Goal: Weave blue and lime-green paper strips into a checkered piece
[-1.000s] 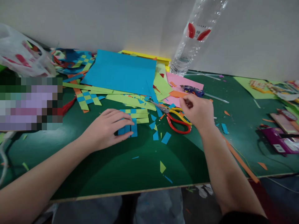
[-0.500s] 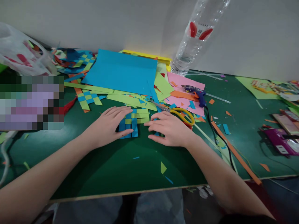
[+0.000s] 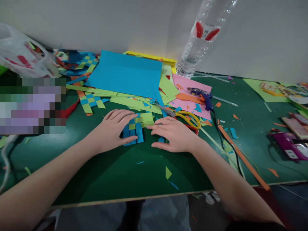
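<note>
A small weave of blue and green paper strips (image 3: 140,128) lies on the green table between my hands. My left hand (image 3: 113,131) rests over its left part, fingers stretched out and thumb apart, the thumb touching the blue strips. Part of the weave is hidden under that hand. To the right, my right hand (image 3: 174,134) lies open with spread fingers, its fingertips by the ends of the green strips. A bit of blue paper (image 3: 161,139) shows beneath it. Just behind the right hand are scissors with yellow handles (image 3: 189,118).
A blue sheet (image 3: 127,73) lies at the back among green scraps. A glue gun (image 3: 204,98) sits on pink paper (image 3: 203,110), its black cord running forward. Another woven piece (image 3: 90,102) lies left. A plastic bottle (image 3: 199,38) stands at the wall; a purple pack (image 3: 288,146) is far right.
The front ends of the blue strips have shifted slightly toward me, and one now slants to the right. The green strips have moved closer together. Both hands have barely moved.
</note>
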A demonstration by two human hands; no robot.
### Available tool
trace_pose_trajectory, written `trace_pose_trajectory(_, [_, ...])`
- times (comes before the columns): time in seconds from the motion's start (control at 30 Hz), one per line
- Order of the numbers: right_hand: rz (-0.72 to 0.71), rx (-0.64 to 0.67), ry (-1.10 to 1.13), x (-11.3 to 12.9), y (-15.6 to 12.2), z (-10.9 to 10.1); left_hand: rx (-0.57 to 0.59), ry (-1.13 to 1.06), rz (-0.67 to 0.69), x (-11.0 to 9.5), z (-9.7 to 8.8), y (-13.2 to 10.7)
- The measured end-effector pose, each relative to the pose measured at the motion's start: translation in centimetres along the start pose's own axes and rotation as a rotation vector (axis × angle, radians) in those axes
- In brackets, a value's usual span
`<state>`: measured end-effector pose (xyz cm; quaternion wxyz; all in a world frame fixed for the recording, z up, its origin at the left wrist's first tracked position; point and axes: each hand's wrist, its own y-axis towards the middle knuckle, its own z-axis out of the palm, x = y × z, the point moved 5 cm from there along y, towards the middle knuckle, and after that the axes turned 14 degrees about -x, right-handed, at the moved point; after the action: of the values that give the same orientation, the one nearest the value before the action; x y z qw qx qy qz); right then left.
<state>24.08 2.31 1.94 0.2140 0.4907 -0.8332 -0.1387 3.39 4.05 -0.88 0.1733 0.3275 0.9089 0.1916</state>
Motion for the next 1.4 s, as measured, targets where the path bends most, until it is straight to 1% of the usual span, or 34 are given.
trace_pose_trajectory(0.47, [-0.014,-0.027,-0.019,0.12,0.01,0.02,0.002,-0.027,-0.015,0.0,-0.22,0.12])
trace_pose_trajectory(0.63, [-0.033,-0.034,-0.015,0.23,0.08,0.0,0.019,-0.039,0.026,-0.18,-0.09,0.11])
trace_pose_trajectory(0.87, [-0.021,-0.012,0.008,0.12,0.02,0.24,0.022,-0.059,-0.001,0.02,-0.05,0.14])
trace_pose_trajectory(1.0, [-0.025,-0.008,0.014,0.22,-0.04,0.18,0.036,-0.062,0.007,0.03,-0.11,0.25])
trace_pose_trajectory(1.23, [-0.049,0.024,0.0,0.43,0.12,0.04,0.021,-0.06,0.009,0.01,-0.37,0.46])
trace_pose_trajectory(1.4, [-0.03,0.046,0.054,0.37,-0.06,0.28,0.022,-0.062,0.013,0.01,-0.29,0.44])
